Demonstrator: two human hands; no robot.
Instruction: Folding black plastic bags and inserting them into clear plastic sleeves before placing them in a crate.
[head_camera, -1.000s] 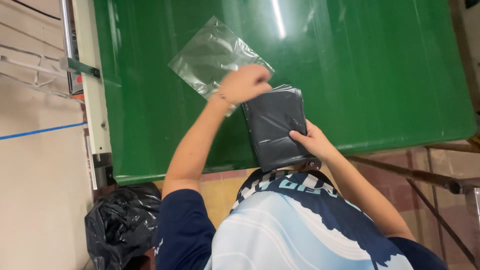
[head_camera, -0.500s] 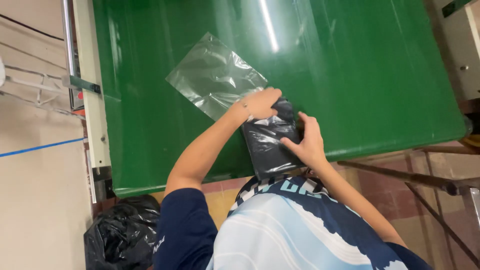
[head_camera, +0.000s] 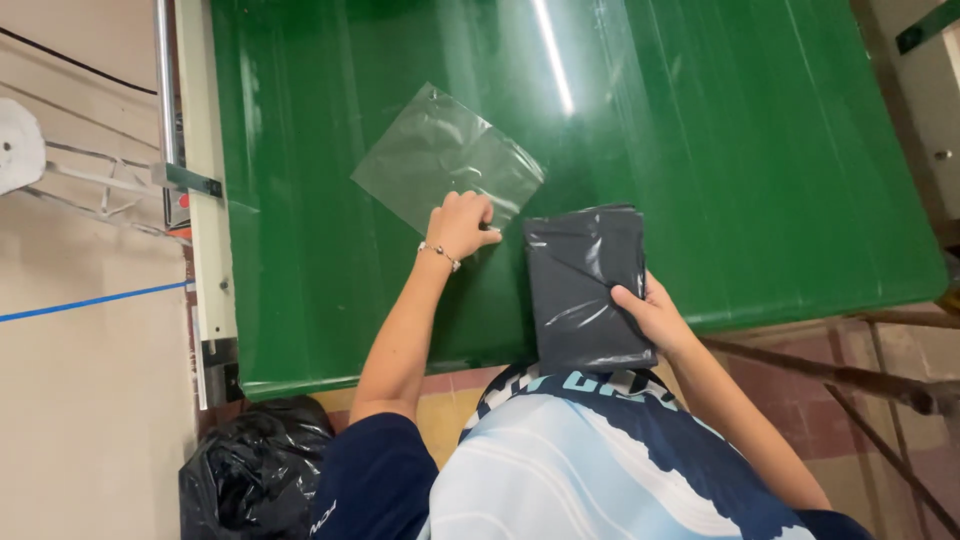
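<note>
Head view: left hand (head_camera: 462, 222) pinches the clear bag (head_camera: 445, 160) edge on the green surface (head_camera: 760, 150); right hand (head_camera: 652, 315) grips the dark folded packet (head_camera: 583, 275). Best hold the mouth open wide.

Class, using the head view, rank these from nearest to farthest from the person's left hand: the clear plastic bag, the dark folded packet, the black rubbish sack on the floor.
1. Clear plastic bag: under the left hand, touching.
2. Dark folded packet: just right, under the right hand.
3. Black rubbish sack: on the floor, lower left, beyond the green table.
</note>
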